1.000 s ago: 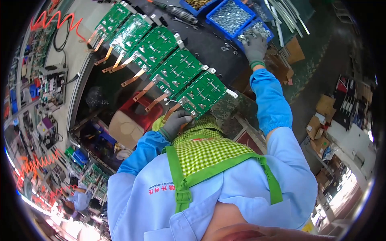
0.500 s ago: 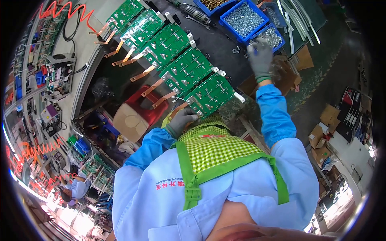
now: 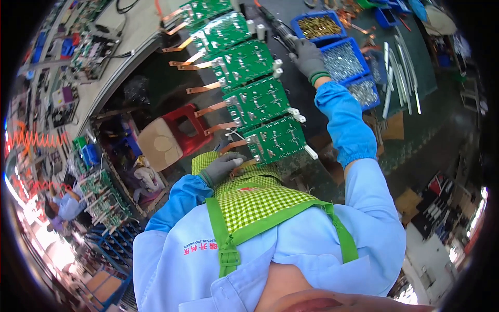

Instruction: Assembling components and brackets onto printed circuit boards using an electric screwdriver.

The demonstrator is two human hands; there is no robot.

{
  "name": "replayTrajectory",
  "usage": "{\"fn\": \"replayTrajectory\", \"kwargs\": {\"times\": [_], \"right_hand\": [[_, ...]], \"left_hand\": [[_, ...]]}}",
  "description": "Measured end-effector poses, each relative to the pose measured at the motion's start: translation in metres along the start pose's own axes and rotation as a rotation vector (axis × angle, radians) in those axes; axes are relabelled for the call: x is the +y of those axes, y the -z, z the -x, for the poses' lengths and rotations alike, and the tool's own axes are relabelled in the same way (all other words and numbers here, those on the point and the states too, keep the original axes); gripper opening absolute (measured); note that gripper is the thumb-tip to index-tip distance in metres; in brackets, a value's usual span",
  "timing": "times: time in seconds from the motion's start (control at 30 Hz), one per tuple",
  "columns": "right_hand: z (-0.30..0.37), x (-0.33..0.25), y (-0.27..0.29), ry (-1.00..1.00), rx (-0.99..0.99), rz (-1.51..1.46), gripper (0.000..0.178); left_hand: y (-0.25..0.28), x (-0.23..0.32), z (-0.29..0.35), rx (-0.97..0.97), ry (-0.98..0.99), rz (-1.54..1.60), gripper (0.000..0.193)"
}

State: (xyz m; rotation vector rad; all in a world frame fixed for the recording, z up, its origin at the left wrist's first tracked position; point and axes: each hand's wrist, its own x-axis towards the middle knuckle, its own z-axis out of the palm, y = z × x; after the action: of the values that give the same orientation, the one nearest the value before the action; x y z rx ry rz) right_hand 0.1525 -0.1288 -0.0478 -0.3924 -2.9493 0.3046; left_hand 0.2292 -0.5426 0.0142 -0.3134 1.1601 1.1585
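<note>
A row of green circuit boards with copper strips and white posts runs away from me. At the nearest board, my left hand, in a grey glove, has its fingers closed on a copper strip at the board's near left corner. My right hand, also gloved, is stretched far forward with its fingers around the near end of a powered screwdriver. Part of the tool is hidden beneath that hand.
Right of the boards stand blue bins of brass-coloured parts, silver fasteners and more silver hardware. Metal bars lie beyond them. A red stool is below the boards' left side. Another person is at far left.
My right hand has left the silver hardware bin, moving left and forward to the screwdriver. My left hand stays by the nearest board's corner. The whole view has shifted.
</note>
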Motion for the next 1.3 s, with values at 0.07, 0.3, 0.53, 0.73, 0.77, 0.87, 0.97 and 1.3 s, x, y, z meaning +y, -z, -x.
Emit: {"fn": "replayTrajectory", "kwargs": {"times": [0.07,0.3,0.53,0.73,0.77,0.87,0.97,1.3], "right_hand": [[-0.024,-0.002,-0.015,-0.076,-0.057,0.116,0.053],[-0.077,-0.019,-0.023,-0.325,-0.373,0.174,0.069],[-0.062,-0.016,0.001,-0.239,-0.252,-0.009,0.068],[-0.016,-0.026,0.145,-0.234,-0.147,-0.708,0.043],[-0.004,-0.025,0.168,-0.323,-0.277,-1.006,0.038],[0.067,-0.023,0.231,-0.377,-0.073,-1.565,0.039],[0.108,-0.078,0.291,-0.642,-0.034,-1.102,0.036],[0.228,-0.168,0.334,-0.780,0.098,-0.409,0.037]], "left_hand": [[0.020,-0.012,0.006,0.058,-0.071,-0.036,0.037],[0.057,-0.010,0.067,0.415,-0.305,-0.205,0.034],[0.034,0.115,0.123,0.410,-0.664,-0.576,0.031],[-0.028,0.262,0.090,0.055,-1.086,-1.364,0.028],[-0.035,0.277,0.064,0.000,-1.263,-1.386,0.026],[-0.101,0.325,-0.009,-0.172,-1.366,-1.774,0.025],[-0.159,0.337,-0.078,-0.125,-1.154,-2.260,0.025],[-0.219,0.295,-0.229,-0.438,-0.686,-2.975,0.033]]}}
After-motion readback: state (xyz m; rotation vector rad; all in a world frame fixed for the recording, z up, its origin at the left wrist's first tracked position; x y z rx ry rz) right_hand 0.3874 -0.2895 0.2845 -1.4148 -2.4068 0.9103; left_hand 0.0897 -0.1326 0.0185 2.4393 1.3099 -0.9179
